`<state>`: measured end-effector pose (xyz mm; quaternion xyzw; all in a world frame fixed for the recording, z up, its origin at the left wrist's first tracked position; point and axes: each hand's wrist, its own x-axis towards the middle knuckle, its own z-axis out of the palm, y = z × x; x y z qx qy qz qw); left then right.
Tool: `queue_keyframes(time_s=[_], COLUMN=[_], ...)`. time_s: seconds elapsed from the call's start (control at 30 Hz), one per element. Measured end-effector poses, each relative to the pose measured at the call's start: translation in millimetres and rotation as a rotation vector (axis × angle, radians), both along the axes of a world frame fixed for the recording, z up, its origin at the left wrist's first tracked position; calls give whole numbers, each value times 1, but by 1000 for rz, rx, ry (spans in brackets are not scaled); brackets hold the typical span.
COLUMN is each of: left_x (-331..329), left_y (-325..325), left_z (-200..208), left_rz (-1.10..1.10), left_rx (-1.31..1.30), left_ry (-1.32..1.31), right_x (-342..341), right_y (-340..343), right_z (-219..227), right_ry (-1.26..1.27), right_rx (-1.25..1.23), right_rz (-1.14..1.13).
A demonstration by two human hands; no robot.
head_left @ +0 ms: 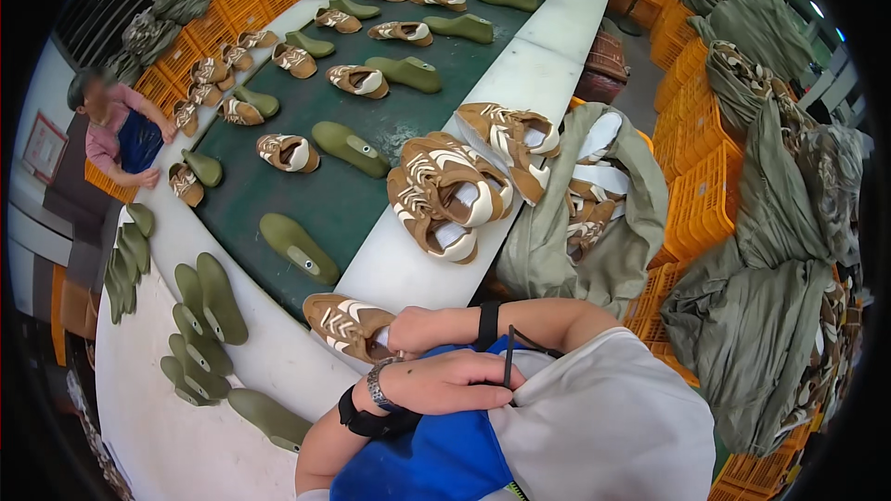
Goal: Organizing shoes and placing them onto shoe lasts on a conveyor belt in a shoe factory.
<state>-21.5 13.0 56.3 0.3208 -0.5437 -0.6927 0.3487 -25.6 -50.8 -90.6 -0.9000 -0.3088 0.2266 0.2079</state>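
A brown-and-white lace-up sneaker [348,325] lies at the near end of the white table edge. My right hand [418,329] reaches leftward to it, fingers closed at its heel opening; the fingertips are partly hidden. Below, my left hand [455,382] crosses in front of my body, pointing right against a blue and pale garment [594,399]. Its fingers are pressed together, and a thin dark strip [509,357] stands against them. What that hand grips is hard to make out. Several more sneakers [445,190] are piled just beyond my right forearm.
Sneakers and green shoe lasts [299,249] lie in rows on a dark green belt [241,153]. More lasts [221,299] cluster on the white table [139,390] at left. A cloth-lined bin [640,195] and orange crates [696,195] flank my right. A person [121,130] stands far left.
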Motion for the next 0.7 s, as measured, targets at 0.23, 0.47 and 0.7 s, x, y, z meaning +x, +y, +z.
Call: queue_keyframes(time_s=[0.23, 0.47, 0.7], left_x=[-3, 3, 26], left_y=[3, 18, 47], left_z=[10, -6, -12], left_rz=[101, 202, 374], left_rx=[-150, -134, -151], left_ry=[-102, 15, 142], right_x=[0, 57, 201], right_y=[7, 5, 43], right_z=[-13, 33, 32], right_ry=[-132, -116, -241], right_rx=[165, 286, 271], right_rz=[-75, -142, -272])
